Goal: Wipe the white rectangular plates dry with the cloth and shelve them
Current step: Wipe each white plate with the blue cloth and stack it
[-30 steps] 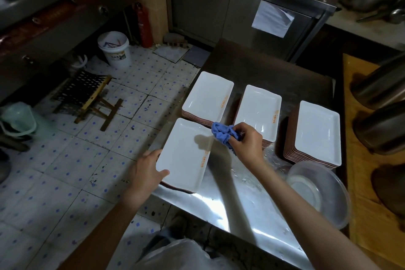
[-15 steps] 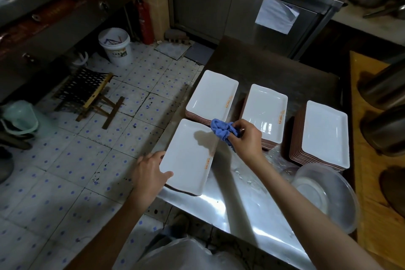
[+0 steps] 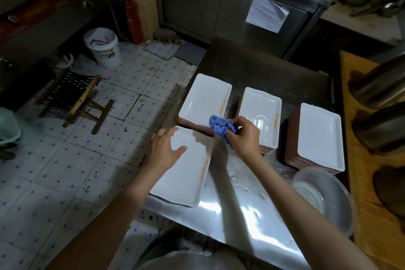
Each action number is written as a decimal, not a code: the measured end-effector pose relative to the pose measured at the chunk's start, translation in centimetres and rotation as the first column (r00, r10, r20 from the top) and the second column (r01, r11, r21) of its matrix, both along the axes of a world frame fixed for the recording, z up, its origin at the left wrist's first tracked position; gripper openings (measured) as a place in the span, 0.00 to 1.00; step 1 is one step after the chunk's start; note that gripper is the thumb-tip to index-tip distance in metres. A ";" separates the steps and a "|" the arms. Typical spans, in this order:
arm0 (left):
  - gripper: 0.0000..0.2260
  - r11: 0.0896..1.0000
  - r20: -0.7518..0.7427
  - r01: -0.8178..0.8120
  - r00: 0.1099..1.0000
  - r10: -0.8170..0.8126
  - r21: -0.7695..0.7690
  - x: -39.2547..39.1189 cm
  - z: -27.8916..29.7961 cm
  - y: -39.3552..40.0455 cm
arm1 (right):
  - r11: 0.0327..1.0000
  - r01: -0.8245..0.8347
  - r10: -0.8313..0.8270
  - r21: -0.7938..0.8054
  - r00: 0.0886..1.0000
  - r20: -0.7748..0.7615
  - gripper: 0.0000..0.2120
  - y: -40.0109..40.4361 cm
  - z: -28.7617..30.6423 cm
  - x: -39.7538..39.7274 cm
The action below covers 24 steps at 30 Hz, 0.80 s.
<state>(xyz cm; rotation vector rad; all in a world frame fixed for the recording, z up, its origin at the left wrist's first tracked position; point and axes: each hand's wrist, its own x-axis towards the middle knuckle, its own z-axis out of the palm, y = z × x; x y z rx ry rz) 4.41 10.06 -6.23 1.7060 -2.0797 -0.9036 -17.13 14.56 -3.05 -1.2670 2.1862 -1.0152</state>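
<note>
In the head view, a clear plastic bowl (image 3: 324, 199) is seen on the steel bench (image 3: 247, 210), right of the near plate (image 3: 188, 169); a white dish seems to lie in it, though this cannot be told for sure. A white bucket (image 3: 103, 47) with thin sticks in it stands on the tiled floor (image 3: 65, 160), well left of the near plate and further back. The near plate lies flat at the bench's left edge, its long axis running from the viewer away, slightly tilted rightward, its orange marking along the right rim. The left hand (image 3: 164, 149) is laid on the plate's far left corner, fingers spread and relaxed, thumb resting on the white surface. The right hand (image 3: 243, 136) is curled around a bunched blue cloth (image 3: 221, 127), held just beyond the near plate's far right corner. Behind the near plate three stacks of plates (image 3: 206, 101) are set side by side, long axes the same way. Bare wet steel is left to the right of the near plate, up to the bowl.
</note>
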 end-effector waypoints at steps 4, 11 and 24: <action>0.27 0.999 -0.041 0.011 0.999 -0.012 -0.033 -2.5 0.5 -3.6 | 0.999 0.036 -0.036 -0.007 0.999 0.021 0.06 -1.0 0.2 -0.2; 0.29 1.000 0.091 0.009 0.996 -0.011 0.016 -6.2 0.4 -8.6 | 0.993 0.114 -0.113 -0.012 0.993 0.038 0.08 -2.7 0.4 -0.7; 0.13 0.994 0.189 0.106 0.977 -0.098 -0.035 -6.7 -0.5 -12.6 | 0.974 0.228 -0.228 0.007 0.974 0.011 0.05 -3.3 0.2 -1.5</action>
